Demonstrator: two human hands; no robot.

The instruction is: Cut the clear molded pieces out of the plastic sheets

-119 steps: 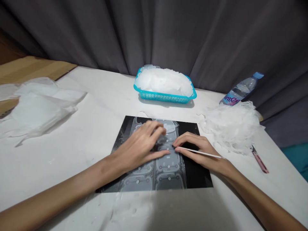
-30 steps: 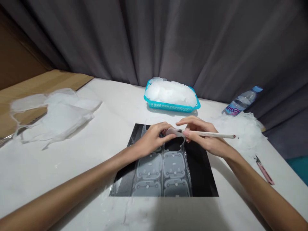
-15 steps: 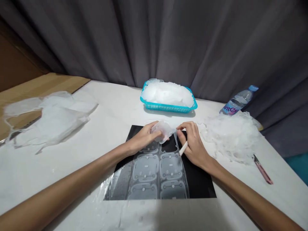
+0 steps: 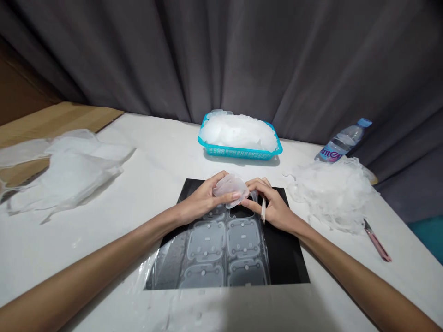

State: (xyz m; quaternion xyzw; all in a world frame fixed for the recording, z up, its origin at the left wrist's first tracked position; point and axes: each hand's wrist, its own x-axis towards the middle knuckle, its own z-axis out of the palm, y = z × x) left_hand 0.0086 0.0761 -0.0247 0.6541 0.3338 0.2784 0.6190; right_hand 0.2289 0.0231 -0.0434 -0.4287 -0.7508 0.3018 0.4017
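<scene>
Over the upper part of a black board (image 4: 289,258), my left hand (image 4: 207,196) is closed around a small stack of thin, translucent rounded pieces (image 4: 229,189). My right hand (image 4: 272,205) meets it from the right, thumb and fingertips pinched at the stack's edge. A pale flat stick (image 4: 263,211) is tucked in that hand and points down; its other end is hidden. Beneath both hands lies a clear, moulded soft sheet (image 4: 207,240) with rounded-square panels in two columns. One opening in its right column shows black board through it.
A turquoise basket (image 4: 238,152) heaped with white translucent pieces stands at the back. On the right are a tangle of clear scraps (image 4: 335,196), a tilted water bottle (image 4: 342,140) and a pink-handled cutter (image 4: 378,242). Translucent sheets (image 4: 79,168) lie left, partly over cardboard (image 4: 72,117).
My right hand has moved left, its fingertips now against the stack in my left hand. The strip of sheet that stretched up to the right fingers has dropped lower. The view has shifted slightly.
</scene>
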